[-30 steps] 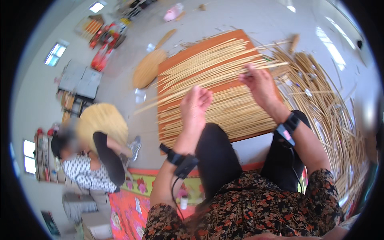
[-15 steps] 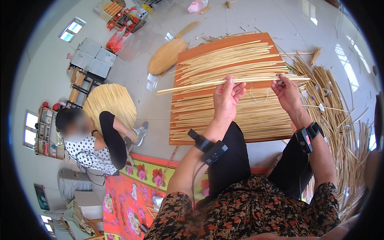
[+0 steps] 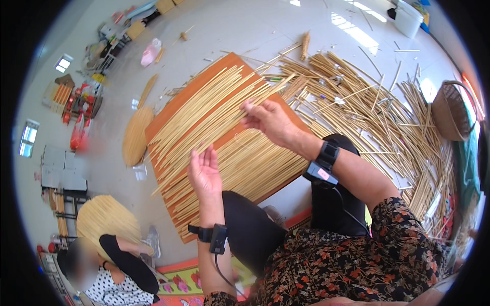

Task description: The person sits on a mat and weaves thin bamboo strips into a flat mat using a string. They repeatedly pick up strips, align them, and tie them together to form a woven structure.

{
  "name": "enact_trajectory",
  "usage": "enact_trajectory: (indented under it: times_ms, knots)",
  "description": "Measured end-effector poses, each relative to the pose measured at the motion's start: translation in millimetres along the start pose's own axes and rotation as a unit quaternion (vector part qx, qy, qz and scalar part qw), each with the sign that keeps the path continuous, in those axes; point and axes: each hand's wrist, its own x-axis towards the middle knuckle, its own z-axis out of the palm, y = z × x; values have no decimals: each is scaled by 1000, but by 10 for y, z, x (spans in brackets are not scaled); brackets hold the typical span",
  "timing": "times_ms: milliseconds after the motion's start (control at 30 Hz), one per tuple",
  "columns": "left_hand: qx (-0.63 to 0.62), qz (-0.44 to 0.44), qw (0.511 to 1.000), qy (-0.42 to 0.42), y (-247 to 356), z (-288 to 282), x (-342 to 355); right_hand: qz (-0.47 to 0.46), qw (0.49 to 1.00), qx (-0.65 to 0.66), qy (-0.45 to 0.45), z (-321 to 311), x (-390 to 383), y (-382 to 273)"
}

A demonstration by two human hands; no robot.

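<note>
Over a reddish-brown board (image 3: 226, 66) covered with rows of pale straw-coloured plant stalks (image 3: 204, 97), my two hands are at a few long stalks (image 3: 278, 88). My right hand (image 3: 270, 121) pinches them between thumb and fingers, nearer their far right end. My left hand (image 3: 205, 172) has its palm turned up, with the same stalks at its thumb and fingertips; its grip is loose. A thin pale loop of thread (image 3: 238, 137) lies on the stalks between my hands. The rows lie side by side, slanting across the board.
Many loose stalks (image 3: 352, 97) spread over the floor at right, by a wicker basket (image 3: 449, 112). A flat round woven piece with a handle (image 3: 137, 133) lies left of the board. Another person (image 3: 120, 275) sits at lower left beside a large round stalk piece (image 3: 104, 217). A white bucket (image 3: 408, 19) stands far right.
My view has turned to the right, so board and stalks now slant across it. The held stalks have come down close along the board's rows. Both hands stay at them.
</note>
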Motion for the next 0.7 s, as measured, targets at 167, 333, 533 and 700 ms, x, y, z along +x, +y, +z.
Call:
enact_trajectory:
  times_ms: [167,333,533,700]
  knots:
    - [19,2,1000,5,-4,-40,11,-4,1000,-10,-23,-14,2,67]
    - [34,4,999,5,13,-34,-10,12,999,-19,-39,54,-35,129]
    - [53,3,999,-8,-12,17,-25,28,997,-36,-61,53,-31,166]
    - [67,4,998,-11,-4,36,-41,31,999,-11,-37,97,-40,131]
